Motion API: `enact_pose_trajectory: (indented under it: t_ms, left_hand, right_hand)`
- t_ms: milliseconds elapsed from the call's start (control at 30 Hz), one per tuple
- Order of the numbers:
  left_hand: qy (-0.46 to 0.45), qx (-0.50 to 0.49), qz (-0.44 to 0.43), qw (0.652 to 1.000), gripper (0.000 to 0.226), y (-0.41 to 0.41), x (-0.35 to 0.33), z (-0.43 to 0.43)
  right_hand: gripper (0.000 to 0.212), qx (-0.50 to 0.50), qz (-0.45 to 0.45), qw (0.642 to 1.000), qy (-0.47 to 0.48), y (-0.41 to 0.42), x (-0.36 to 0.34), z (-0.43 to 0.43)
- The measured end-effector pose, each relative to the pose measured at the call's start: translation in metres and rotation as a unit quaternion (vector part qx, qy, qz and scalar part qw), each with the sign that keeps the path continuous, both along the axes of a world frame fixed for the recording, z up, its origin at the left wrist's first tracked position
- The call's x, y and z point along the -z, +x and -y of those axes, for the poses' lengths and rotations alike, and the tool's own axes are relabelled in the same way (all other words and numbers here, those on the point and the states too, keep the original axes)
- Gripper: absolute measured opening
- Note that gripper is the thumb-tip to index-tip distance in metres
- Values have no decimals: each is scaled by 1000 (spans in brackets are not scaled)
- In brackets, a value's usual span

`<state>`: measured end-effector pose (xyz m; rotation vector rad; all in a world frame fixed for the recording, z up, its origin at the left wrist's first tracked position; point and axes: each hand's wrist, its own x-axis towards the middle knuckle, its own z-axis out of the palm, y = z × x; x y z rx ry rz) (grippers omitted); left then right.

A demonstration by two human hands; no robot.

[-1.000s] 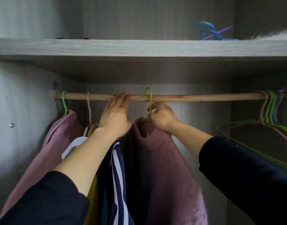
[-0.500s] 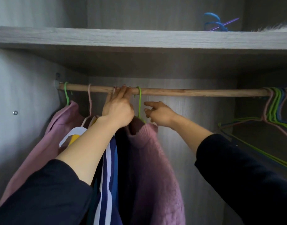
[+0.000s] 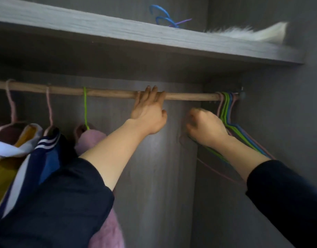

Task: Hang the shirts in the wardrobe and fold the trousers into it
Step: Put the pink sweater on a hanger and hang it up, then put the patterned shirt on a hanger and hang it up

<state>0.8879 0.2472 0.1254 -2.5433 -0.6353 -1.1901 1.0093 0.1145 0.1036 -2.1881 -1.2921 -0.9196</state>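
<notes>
A wooden rail runs across the wardrobe. On its left hang a yellow-and-white shirt, a navy striped shirt and a pink fluffy sweater on a green hanger. My left hand rests on the rail's middle, with its fingers laid over the wood. My right hand is curled and blurred, and it grips the bunch of empty hangers at the rail's right end. No trousers are in view.
A grey shelf spans the wardrobe above the rail. It holds blue hangers and a white furry item. The wardrobe's right wall stands just beyond the empty hangers. My dark sleeves fill the lower corners.
My view swung right. My left hand slid right along the rail, away from the hung clothes. My right hand left the pink sweater's hanger and reached the empty hangers.
</notes>
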Motion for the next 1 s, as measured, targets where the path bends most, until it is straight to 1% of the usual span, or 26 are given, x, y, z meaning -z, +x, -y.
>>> enact_pose_trajectory:
  t_ms: [67, 167, 267, 333, 433, 533, 600, 667, 733, 833, 933, 1000]
  left_hand:
    - [3, 8, 10, 1000, 68, 15, 4, 0]
    - [14, 11, 48, 999, 68, 28, 8, -4]
    - [13, 17, 83, 996, 65, 33, 11, -5]
    - [14, 26, 102, 994, 66, 35, 14, -5]
    - [31, 37, 124, 991, 68, 37, 18, -8]
    - [38, 39, 126, 991, 71, 38, 19, -10]
    - [42, 38, 125, 991, 72, 38, 19, -10]
    - [45, 40, 131, 990, 72, 38, 20, -12]
    - [45, 39, 129, 990, 71, 38, 20, -11]
    - [33, 32, 107, 993, 70, 35, 17, -9]
    - [-2, 18, 76, 997, 73, 30, 15, -4]
    - [-52, 12, 56, 997, 76, 31, 20, 10]
  right_hand:
    - [26, 53, 25, 998, -6, 19, 0, 22]
    - [27, 125, 62, 990, -22, 40, 3, 45]
    - [32, 199, 133, 967, -87, 51, 13, 50]
    - [27, 226, 167, 952, -117, 54, 18, 46]
    - [23, 235, 173, 945, -147, 55, 17, 43]
    - [20, 220, 133, 956, -142, 50, 11, 40]
    - [22, 190, 65, 976, -89, 47, 7, 39]
    - [23, 154, -5, 988, -21, 44, 1, 36]
    - [21, 110, -53, 992, 37, 42, -6, 31]
    - [21, 43, -118, 986, 107, 39, -12, 23]
    - [17, 23, -154, 980, 120, 32, -3, 19]
    - [17, 23, -155, 982, 105, 25, 9, 22]
